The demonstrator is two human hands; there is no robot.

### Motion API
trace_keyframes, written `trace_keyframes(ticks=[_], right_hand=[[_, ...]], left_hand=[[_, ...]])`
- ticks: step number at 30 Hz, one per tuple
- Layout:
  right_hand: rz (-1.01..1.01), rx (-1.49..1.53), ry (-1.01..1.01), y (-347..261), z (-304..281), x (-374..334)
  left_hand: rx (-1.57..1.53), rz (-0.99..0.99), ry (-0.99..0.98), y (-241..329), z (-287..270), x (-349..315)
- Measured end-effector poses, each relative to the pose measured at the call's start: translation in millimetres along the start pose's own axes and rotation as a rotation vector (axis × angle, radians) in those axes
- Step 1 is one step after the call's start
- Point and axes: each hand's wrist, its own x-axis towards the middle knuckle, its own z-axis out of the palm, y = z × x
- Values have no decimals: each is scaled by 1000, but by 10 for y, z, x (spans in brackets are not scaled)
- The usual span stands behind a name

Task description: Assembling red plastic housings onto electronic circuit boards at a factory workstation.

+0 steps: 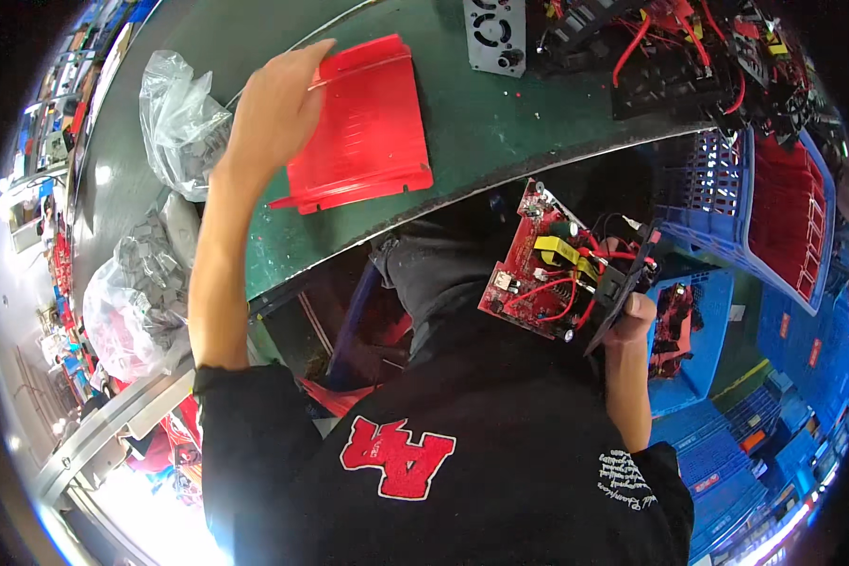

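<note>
On the green bench lies a red sheet-metal cover (363,123) with bent-up edges. My left hand (283,99) is at its left edge, fingers curled over the far left corner and closed on it. Lower down on the right, off the bench, my right hand (632,321) grips a circuit board assembly by its black end panel (618,288). The red circuit board (538,274) is tilted and carries a yellow-wrapped transformer (557,250), red wires and capacitors. Part of my right hand's fingers is hidden behind the panel.
Clear plastic bags of grey parts (141,292) sit at the left. A silver vented panel (496,36) and a pile of wired black assemblies (679,57) occupy the bench's far right. Blue crates (750,208) and a blue bin (712,349) stand on the right below the bench edge.
</note>
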Motion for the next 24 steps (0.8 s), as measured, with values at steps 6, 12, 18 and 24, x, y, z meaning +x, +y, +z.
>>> trace_keyframes(ticks=[6, 12, 18, 24], right_hand=[[-127, -99, -38, 66, -43, 3], [-119, -386, -7, 235, 397, 146], [-142, -424, -90, 404, 702, 368], [-176, -415, -118, 429, 724, 420]], left_hand=[[-138, -121, 72, 854, 130, -560], [-260, -52, -89, 690, -44, -701], [-259, -35, -88, 658, -3, -715], [-242, -18, -70, 646, 26, -727]])
